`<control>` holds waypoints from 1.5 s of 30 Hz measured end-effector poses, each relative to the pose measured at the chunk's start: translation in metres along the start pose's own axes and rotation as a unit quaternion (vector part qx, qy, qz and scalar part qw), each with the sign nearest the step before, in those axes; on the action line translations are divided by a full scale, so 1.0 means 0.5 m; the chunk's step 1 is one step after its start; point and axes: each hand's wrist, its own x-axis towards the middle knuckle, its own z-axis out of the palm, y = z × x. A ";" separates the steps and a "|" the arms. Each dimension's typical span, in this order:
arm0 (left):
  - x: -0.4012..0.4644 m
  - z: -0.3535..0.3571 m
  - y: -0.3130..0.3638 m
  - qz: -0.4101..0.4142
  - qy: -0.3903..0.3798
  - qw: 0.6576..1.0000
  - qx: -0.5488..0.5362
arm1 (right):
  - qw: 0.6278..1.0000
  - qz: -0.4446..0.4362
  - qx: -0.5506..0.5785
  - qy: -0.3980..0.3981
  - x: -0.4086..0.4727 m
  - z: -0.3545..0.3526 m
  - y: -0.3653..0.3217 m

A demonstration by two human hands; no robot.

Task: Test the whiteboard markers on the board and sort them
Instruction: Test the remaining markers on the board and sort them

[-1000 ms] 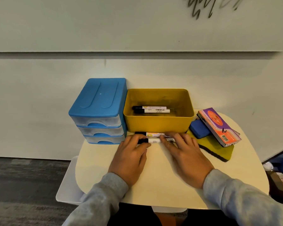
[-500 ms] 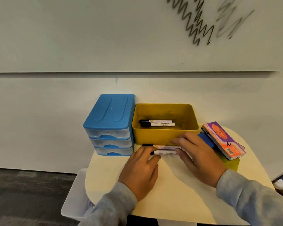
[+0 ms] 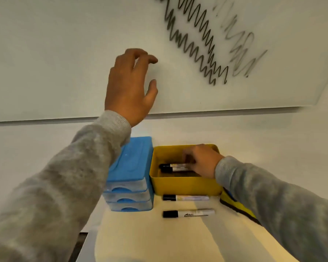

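My left hand (image 3: 131,86) is raised against the whiteboard (image 3: 55,53), fingers apart, holding nothing. My right hand (image 3: 201,159) reaches into the yellow box (image 3: 186,183). Its fingers cover the right ends of two black-capped markers (image 3: 170,167) lying inside; whether they grip one is unclear. Two more black-capped markers lie on the table in front of the box, one close to its wall (image 3: 186,197) and one nearer me (image 3: 188,213). Dark and faint grey zigzag scribbles (image 3: 197,40) mark the board at the upper right.
A blue three-drawer unit (image 3: 131,163) stands left of the yellow box, touching it. A yellow and black eraser pad (image 3: 235,205) lies right of the box, partly under my right sleeve. The cream table (image 3: 159,239) is small, with its edge at the left.
Both hands left the two markers on the table. My left hand rose onto the whiteboard and my right hand moved into the yellow box. The view tilted upward.
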 end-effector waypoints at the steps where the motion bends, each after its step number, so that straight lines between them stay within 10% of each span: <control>1: 0.018 0.009 -0.005 0.003 -0.001 1.000 0.022 | 1.000 0.014 -0.014 -0.021 0.013 0.008 0.006; 26: 0.005 0.053 0.002 0.011 -0.067 0.982 0.175 | 0.964 0.054 -0.225 -0.129 0.042 -0.006 0.009; 33: 0.002 0.041 0.005 0.011 -0.076 0.983 0.167 | 0.994 0.042 0.062 -0.074 -0.096 -0.113 -0.041; 37: 0.000 0.036 0.015 0.009 -0.078 0.982 0.169 | 0.874 0.066 0.355 -0.324 -0.212 -0.029 -0.084; 45: -0.002 0.030 0.016 0.002 -0.102 0.981 0.168 | 0.925 0.073 0.282 -0.243 -0.250 0.099 -0.078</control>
